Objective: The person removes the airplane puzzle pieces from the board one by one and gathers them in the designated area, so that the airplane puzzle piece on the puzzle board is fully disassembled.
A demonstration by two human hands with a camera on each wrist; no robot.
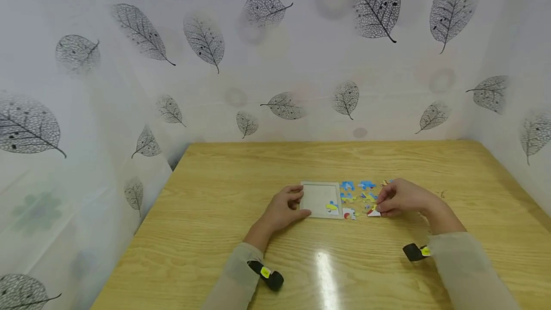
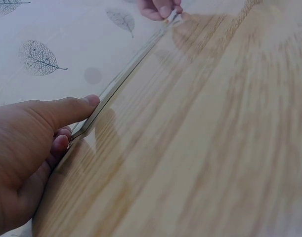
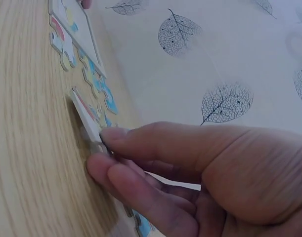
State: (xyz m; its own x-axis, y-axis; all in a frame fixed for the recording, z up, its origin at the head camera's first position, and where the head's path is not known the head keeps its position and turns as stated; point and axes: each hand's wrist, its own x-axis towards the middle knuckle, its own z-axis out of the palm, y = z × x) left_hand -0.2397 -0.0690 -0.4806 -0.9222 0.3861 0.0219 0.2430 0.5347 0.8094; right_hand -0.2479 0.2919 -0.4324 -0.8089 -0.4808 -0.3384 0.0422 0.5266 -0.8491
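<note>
A shallow puzzle tray (image 1: 315,197) lies flat on the table, with one yellow, blue and white jigsaw piece (image 1: 332,207) in its near right corner. My left hand (image 1: 281,208) holds the tray at its left end; in the left wrist view the thumb of that hand (image 2: 27,148) lies along the tray's edge. To the right of the tray, my right hand (image 1: 406,198) pinches a red and white jigsaw piece (image 3: 87,116) between thumb and fingers. That piece is tilted, one edge raised off the table. Fingers partly hide the pieces nearest to them.
Several loose jigsaw pieces (image 1: 367,185) lie in rough rows right of the tray, one (image 1: 349,214) close against its near right corner. The wooden table (image 1: 224,181) stretches around them. A leaf-print curtain (image 1: 301,61) hangs behind and at the sides.
</note>
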